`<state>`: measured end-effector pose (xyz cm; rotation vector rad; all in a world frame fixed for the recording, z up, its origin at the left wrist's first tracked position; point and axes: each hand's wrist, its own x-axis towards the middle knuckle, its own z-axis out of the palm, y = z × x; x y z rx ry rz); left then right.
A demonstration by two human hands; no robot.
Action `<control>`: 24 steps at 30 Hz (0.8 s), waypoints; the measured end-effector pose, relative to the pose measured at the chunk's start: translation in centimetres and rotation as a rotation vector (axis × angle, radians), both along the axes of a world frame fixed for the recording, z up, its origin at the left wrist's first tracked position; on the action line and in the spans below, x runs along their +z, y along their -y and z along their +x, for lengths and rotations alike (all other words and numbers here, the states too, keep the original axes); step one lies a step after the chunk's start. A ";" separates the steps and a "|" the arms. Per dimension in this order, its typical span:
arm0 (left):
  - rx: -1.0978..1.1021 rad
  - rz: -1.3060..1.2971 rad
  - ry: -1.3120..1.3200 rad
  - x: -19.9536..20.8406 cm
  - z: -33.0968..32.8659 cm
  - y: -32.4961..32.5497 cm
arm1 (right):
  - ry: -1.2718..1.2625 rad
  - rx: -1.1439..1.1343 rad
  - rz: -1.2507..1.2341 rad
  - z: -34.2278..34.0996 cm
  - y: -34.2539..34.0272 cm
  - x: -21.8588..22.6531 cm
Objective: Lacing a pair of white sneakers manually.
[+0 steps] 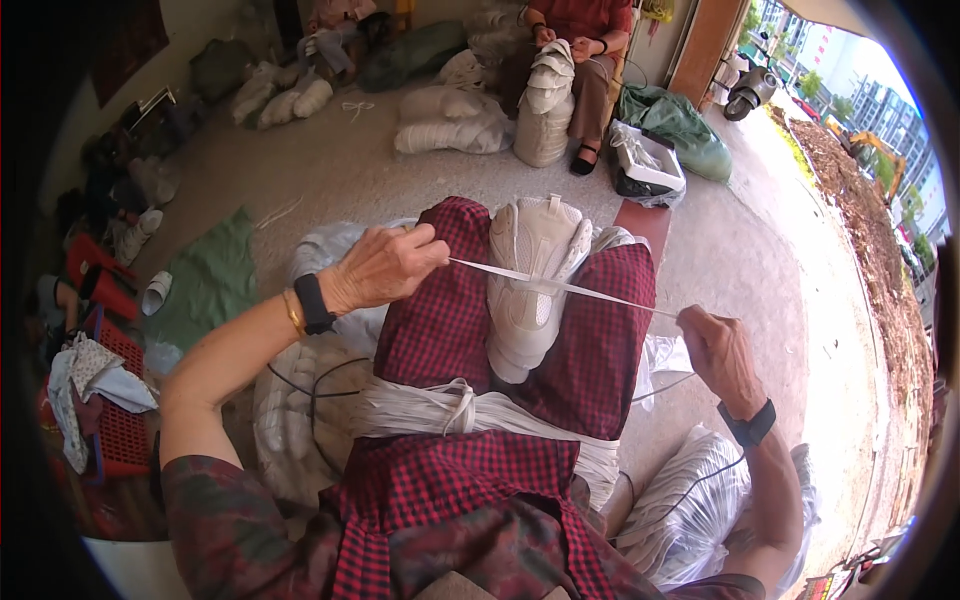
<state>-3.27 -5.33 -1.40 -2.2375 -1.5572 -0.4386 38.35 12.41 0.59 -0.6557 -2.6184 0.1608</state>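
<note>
A thin white shoelace (605, 295) is stretched nearly straight between my two hands. Its left end is pinched in my closed left hand (385, 265), above my left thigh. My right hand (722, 360) is closed on the other end, out to the right of my right knee. Under the lace, a cream shoe upper (525, 320) stands between my thighs, over the red-and-black checked apron (430, 320). Whether the lace passes through any eyelet cannot be made out. Across my lap lies a thick bundle of white laces (520, 415), tied round with a lace.
Plastic bags of pale uppers (690, 490) lie at my right, with more pale pieces (285, 420) at my left. A red basket (120, 400) holds cloth. Ahead, a seated co-worker (585, 30) handles stacked uppers (545, 120) beside a white box (650, 165).
</note>
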 end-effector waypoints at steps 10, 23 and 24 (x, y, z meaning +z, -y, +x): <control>0.533 0.227 0.075 10.1 -11.5 12.9 | 0.115 -0.611 0.362 20.6 -1.9 6.9; 0.861 0.605 -0.170 21.1 -23.9 26.4 | 0.353 -1.170 0.788 40.7 1.3 14.5; 0.873 0.603 -0.167 21.7 -25.5 27.4 | 0.392 -1.215 0.839 41.9 2.0 14.7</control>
